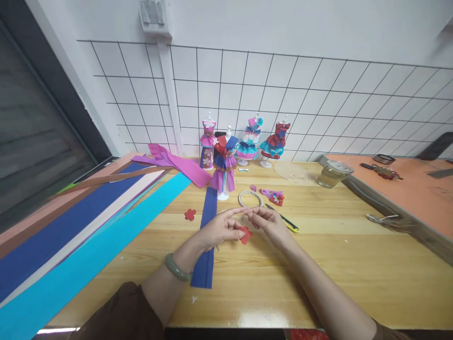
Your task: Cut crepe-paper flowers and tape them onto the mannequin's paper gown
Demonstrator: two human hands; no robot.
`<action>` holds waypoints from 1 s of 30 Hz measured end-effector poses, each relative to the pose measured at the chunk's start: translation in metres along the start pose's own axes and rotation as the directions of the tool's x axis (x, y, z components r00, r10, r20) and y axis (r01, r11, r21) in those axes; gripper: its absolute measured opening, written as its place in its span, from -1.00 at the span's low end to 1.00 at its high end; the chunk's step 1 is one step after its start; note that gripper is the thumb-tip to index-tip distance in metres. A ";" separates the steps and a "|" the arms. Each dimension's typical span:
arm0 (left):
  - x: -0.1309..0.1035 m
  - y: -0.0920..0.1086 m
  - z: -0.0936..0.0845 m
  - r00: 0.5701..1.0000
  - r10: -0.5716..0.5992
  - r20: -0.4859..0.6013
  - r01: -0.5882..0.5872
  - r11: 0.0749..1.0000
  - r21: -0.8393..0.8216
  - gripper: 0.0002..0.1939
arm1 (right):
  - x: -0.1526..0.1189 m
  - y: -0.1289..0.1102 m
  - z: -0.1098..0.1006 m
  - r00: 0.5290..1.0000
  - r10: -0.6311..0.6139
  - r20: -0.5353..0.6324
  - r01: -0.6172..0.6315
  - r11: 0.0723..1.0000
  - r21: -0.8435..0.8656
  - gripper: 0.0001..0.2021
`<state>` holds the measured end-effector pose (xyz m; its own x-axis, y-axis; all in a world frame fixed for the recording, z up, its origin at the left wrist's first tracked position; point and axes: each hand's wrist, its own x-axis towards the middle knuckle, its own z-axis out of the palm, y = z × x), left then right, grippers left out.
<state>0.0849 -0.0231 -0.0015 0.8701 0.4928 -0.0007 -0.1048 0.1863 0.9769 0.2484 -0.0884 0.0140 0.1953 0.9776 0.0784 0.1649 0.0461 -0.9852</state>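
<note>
My left hand [221,226] pinches a red paper flower [245,235] between thumb and fingers, its index finger stretched toward my other hand. My right hand [269,224] is closed in a pinch at that index fingertip; whatever is between its fingers is too small to make out. Under my left wrist lies a dark blue paper strip [208,208]. A second red paper flower [190,215] rests on the table to its left. Just beyond my hands are a roll of tape [250,199] and a yellow-and-black cutter [289,223], partly hidden by my right hand.
Several small dress forms in paper dresses [224,163] stand at the back by the wall grid. Long coloured paper strips [141,217] cover the table's left side. Pink and red paper bits [272,196] lie behind the cutter. A lidded cup [334,174] stands at right, beside an orange surface [406,203].
</note>
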 end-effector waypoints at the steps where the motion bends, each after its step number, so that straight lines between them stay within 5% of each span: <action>1: 0.000 0.000 0.000 1.000 0.001 -0.002 -0.001 1.000 0.005 -0.29 | 0.000 0.000 0.000 1.000 -0.011 -0.002 0.011 1.000 -0.003 -0.72; 9: 0.002 0.000 -0.005 0.997 -0.010 -0.072 0.010 1.000 0.006 -0.23 | -0.006 -0.009 0.000 0.998 -0.059 0.016 0.060 0.997 -0.042 -0.72; 30: 0.004 0.002 -0.011 0.959 0.084 -0.269 -0.082 0.996 0.019 -0.51 | -0.003 -0.001 -0.002 0.998 -0.055 -0.015 0.055 0.999 -0.002 -0.69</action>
<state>0.0832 -0.0114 -0.0018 0.6965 0.7171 0.0244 -0.1666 0.1287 0.9776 0.2495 -0.0917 0.0146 0.2001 0.9705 0.1344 0.1776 0.0990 -0.9791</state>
